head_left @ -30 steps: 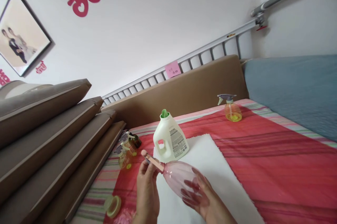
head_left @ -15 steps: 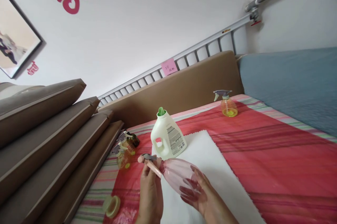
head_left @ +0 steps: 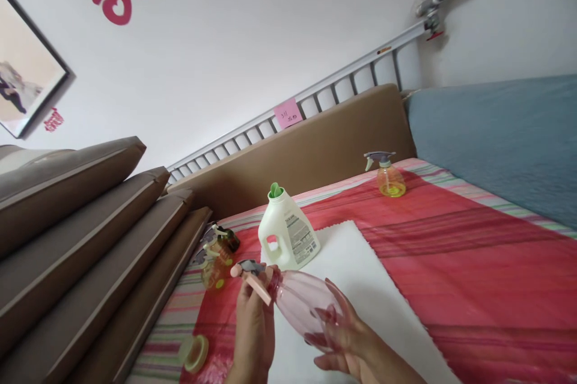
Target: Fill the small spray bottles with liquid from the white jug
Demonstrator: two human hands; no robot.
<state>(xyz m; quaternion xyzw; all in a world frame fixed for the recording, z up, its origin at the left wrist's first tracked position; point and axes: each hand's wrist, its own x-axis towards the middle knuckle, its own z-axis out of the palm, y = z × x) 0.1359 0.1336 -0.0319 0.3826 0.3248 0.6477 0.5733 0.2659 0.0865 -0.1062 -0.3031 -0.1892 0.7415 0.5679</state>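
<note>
A clear pink spray bottle [head_left: 303,307] lies tilted between my hands, above a white cloth [head_left: 356,288]. My right hand [head_left: 349,342] is wrapped round its round body from below. My left hand [head_left: 253,327] grips its neck, fingers closed on the pink and grey trigger head [head_left: 249,273]. Just behind the bottle stands a white detergent jug [head_left: 286,232] with a green spout.
Several small spray bottles [head_left: 215,255] lie at the left beside stacked brown cushions [head_left: 85,234]. An orange spray bottle [head_left: 388,177] stands far back on the red striped sheet [head_left: 473,264]. A pale round lid [head_left: 195,353] lies near the left. A brown headboard [head_left: 315,152] and a blue mattress [head_left: 496,137] bound the bed.
The trigger head has turned in my left hand and the bottle has tilted a little. My right hand has shifted lower on the body. The view has drifted slightly.
</note>
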